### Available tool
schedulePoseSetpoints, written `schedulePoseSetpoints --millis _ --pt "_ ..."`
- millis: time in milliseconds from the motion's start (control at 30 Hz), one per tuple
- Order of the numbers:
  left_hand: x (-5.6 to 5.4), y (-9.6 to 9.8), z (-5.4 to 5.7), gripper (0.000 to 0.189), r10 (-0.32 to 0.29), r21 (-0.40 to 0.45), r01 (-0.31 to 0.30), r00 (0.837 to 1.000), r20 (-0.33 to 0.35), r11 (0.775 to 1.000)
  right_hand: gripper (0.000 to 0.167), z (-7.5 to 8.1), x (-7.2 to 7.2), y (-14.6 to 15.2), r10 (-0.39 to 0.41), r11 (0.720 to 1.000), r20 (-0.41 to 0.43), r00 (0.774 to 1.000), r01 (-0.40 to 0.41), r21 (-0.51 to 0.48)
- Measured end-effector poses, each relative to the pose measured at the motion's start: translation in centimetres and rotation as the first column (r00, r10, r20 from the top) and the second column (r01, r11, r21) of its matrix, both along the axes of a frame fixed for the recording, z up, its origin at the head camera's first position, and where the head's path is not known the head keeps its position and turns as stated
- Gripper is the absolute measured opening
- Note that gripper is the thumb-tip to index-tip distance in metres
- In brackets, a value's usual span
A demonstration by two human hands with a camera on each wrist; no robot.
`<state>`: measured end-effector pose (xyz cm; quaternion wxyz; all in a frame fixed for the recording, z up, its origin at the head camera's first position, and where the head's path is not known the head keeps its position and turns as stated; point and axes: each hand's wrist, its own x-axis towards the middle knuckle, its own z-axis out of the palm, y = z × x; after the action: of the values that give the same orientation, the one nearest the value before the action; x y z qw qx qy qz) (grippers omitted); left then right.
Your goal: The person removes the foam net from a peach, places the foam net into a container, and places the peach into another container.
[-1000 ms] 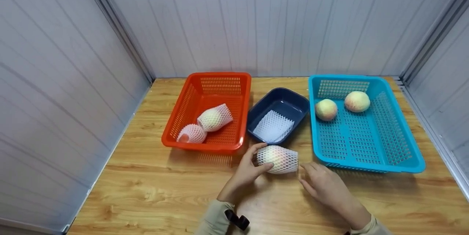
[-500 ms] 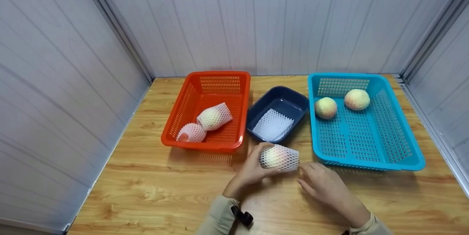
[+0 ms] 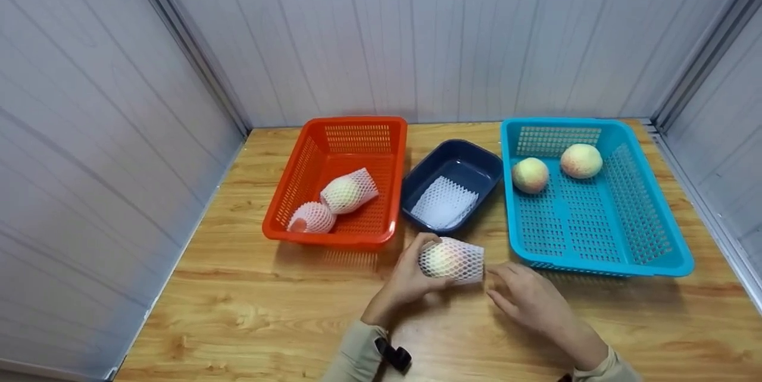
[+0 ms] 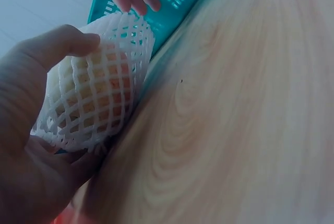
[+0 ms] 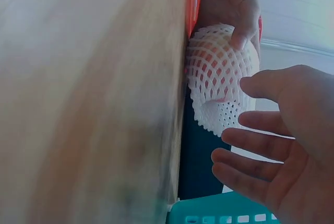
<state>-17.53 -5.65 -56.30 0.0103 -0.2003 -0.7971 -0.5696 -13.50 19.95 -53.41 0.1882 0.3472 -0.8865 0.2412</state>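
A peach [image 3: 447,258] lies inside a white foam net sleeve [image 3: 473,262], just in front of the dark blue tray. My left hand [image 3: 408,281] grips it from the left, thumb on the near side and fingers round the far side. In the left wrist view the thumb presses on the net [image 4: 94,85], and the palm hides part of the peach. To the right, close to the sleeve's open end, is my right hand [image 3: 533,301]. The right wrist view has this hand [image 5: 282,140] with loosely spread fingers, holding nothing.
An orange basket [image 3: 397,191] at left holds two net-wrapped peaches [image 3: 348,191]. Behind my hands, the dark blue tray [image 3: 476,159] contains flat foam nets [image 3: 445,202]. Two bare peaches [image 3: 581,161] sit in a blue basket [image 3: 601,263] at right. Panel walls surround the wooden table [image 3: 238,310].
My left hand has shifted slightly right and wrapped further round the netted peach, its thumb now lower. The right hand has stayed nearly in place beside the sleeve's end.
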Motion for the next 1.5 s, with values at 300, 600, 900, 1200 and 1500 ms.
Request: schedulePoseSetpoints --millis 300,600,900,1200,1500 --pt "0.5 -0.6 0.5 0.069 -0.08 0.084 0.076 0.996 0.045 0.994 0.03 1.5 -0.3 0.0 0.099 0.98 0.019 0.995 -0.094 -0.176" --pt "1.8 -1.2 1.6 0.07 -0.132 0.144 0.122 0.989 0.063 0.982 0.023 1.7 -0.7 -1.1 0.19 0.918 0.009 0.982 -0.174 -0.355" --pt "2.6 -0.8 4.1 0.07 -0.191 0.204 0.163 0.974 0.125 0.965 0.029 1.4 -0.8 -2.0 0.178 0.91 -0.029 0.984 -0.176 -0.375" --pt "2.1 0.2 3.3 0.07 -0.184 0.16 0.171 0.98 0.071 0.972 0.042 0.6 -1.2 -2.3 0.174 0.942 -0.076 0.982 -0.188 -0.277" --pt "2.3 0.8 2.3 0.072 -0.216 0.171 0.193 0.968 0.128 0.966 0.041 0.0 -0.9 -2.4 0.157 0.965 -0.057 0.986 -0.166 -0.204"
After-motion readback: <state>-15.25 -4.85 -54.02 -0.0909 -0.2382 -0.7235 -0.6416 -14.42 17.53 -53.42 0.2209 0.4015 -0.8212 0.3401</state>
